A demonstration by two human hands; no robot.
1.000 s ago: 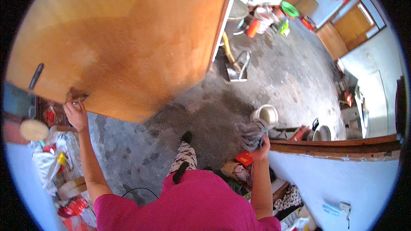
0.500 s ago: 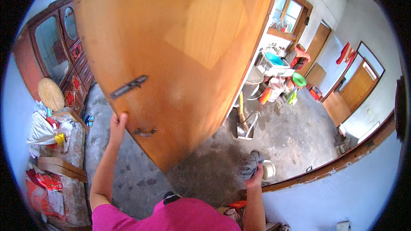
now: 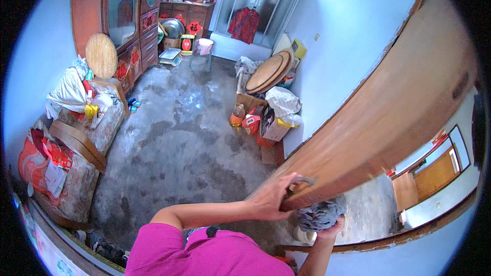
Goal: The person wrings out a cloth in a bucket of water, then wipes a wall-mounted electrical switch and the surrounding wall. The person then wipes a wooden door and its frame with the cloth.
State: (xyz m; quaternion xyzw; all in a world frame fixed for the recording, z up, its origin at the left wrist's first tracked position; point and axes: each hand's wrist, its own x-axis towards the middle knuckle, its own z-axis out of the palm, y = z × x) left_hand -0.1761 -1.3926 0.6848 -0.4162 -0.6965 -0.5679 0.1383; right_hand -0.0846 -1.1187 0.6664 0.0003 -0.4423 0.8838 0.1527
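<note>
A wooden door slants across the right side, its edge turned toward me. My left hand grips that edge, thumb near the curved metal handle and fingers round the lower side. Just right of it, my right hand holds a bunched grey cloth close to the door's edge. Below the cloth, a whitish round container is partly covered; I cannot tell whether my right hand also touches it.
A patterned sofa piled with bags and clothes stands left, before a dark red wardrobe. Round wooden boards, bags and boxes line the wall behind the door. A chair stands farther back on the stained concrete floor.
The door has swung from the middle to the right, showing the room beyond. My left hand has moved right with its edge. The grey cloth stays in my right hand.
</note>
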